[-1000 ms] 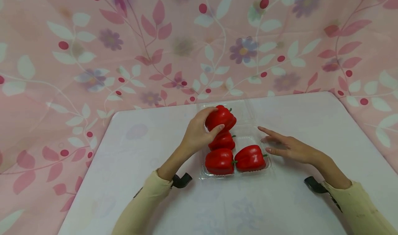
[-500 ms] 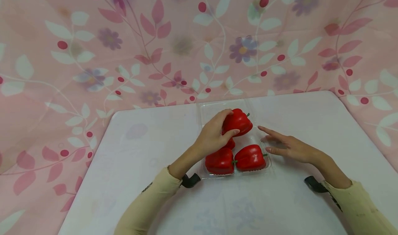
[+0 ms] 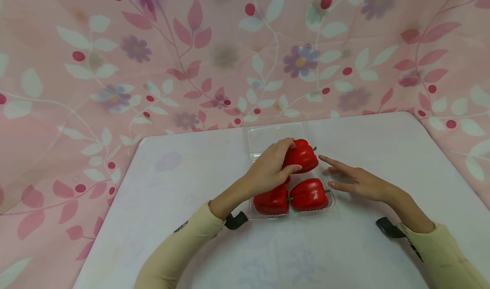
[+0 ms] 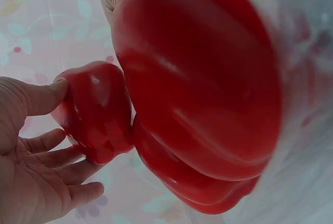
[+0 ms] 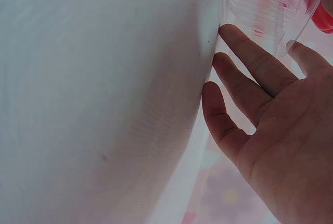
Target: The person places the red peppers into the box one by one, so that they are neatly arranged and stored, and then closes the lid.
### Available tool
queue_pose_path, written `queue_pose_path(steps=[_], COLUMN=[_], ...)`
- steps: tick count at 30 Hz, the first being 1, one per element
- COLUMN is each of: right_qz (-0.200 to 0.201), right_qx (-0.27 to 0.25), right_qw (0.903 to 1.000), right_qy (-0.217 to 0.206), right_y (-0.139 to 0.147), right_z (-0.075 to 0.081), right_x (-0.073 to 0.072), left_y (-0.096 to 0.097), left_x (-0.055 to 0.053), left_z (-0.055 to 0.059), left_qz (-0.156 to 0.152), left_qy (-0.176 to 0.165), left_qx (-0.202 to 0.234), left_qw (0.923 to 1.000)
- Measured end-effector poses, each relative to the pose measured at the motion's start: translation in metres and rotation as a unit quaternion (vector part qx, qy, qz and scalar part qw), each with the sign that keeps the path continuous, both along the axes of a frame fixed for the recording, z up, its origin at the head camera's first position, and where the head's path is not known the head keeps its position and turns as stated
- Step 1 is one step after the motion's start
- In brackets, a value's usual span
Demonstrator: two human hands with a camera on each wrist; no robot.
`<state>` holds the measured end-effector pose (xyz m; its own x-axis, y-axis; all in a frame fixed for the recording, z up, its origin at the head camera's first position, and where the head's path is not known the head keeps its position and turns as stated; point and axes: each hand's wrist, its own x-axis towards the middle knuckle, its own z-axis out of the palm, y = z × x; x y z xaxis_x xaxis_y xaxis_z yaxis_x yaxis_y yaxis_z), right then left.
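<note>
My left hand (image 3: 269, 165) grips a red bell pepper (image 3: 301, 156) with a green stem, thumb and fingers around its left end. This pepper (image 4: 96, 112) shows between thumb and fingers in the left wrist view. It is over the back right part of a clear plastic clamshell box (image 3: 330, 208). Inside the box lie a front left pepper (image 3: 269, 202) and a front right pepper (image 3: 309, 194); another pepper behind them is mostly hidden by my left hand. My right hand (image 3: 361, 183), fingers spread, is at the box's right side; in the right wrist view a fingertip touches its rim (image 5: 283, 49).
The box's hinged lid (image 3: 264, 139) lies folded back toward the far table edge. A white cloth covers the table (image 3: 183, 178). Behind it hangs a pink floral curtain (image 3: 229, 55). Dark curved camera mounts stick out at both wrists.
My left hand has carried the held bell pepper rightward and slightly nearer, from the box's back left to its back right. The right hand has stayed in place.
</note>
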<state>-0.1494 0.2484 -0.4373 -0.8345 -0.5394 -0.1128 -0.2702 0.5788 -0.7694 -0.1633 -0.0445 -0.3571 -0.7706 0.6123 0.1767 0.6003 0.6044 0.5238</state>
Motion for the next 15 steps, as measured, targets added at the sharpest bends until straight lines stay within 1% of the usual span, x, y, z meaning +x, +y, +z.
queue_pose_path(steps=[5, 8, 15], right_qz=[-0.001, -0.001, -0.001], right_qx=[0.000, 0.000, 0.004], right_qw=[1.0000, 1.0000, 1.0000], right_qy=[-0.001, -0.001, 0.004], right_y=[0.001, 0.001, 0.001], right_z=[0.000, -0.001, -0.002], right_x=[0.000, 0.000, 0.000], left_y=[0.005, 0.008, 0.012], left_x=[-0.003, -0.006, -0.010], left_z=[0.002, 0.002, 0.002], left_qz=[-0.016, -0.023, -0.031], left_qy=[0.010, 0.005, -0.002], left_qx=[-0.022, -0.027, -0.039], left_qw=[0.9996, 0.9993, 0.9988])
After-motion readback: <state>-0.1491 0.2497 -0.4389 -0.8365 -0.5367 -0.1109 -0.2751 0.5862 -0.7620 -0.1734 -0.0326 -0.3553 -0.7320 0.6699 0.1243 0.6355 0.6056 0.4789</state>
